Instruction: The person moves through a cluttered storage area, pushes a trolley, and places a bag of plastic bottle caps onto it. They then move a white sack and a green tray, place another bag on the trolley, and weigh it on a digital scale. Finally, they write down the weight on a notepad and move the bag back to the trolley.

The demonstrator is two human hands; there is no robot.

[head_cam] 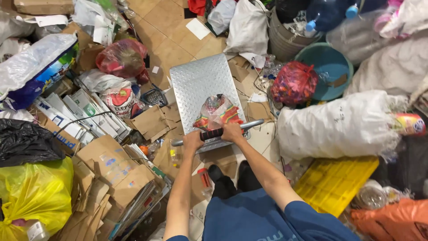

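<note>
A metal platform cart (196, 80) with a studded silver deck stands in front of me on the tiled floor. A clear plastic bag (216, 111) of colourful packaging lies on the near end of its deck. My left hand (192, 140) and my right hand (232, 131) both grip the cart's handle bar (255, 124), on either side of its black and red grip. My feet in dark shoes show below the handle.
Flattened cardboard (107, 165) and paper stacks crowd the left, with a yellow bag (33, 192) and red bags (122, 58). On the right lie a large white sack (339, 125), a yellow crate (334, 180), a teal basin (327, 60) and more sacks.
</note>
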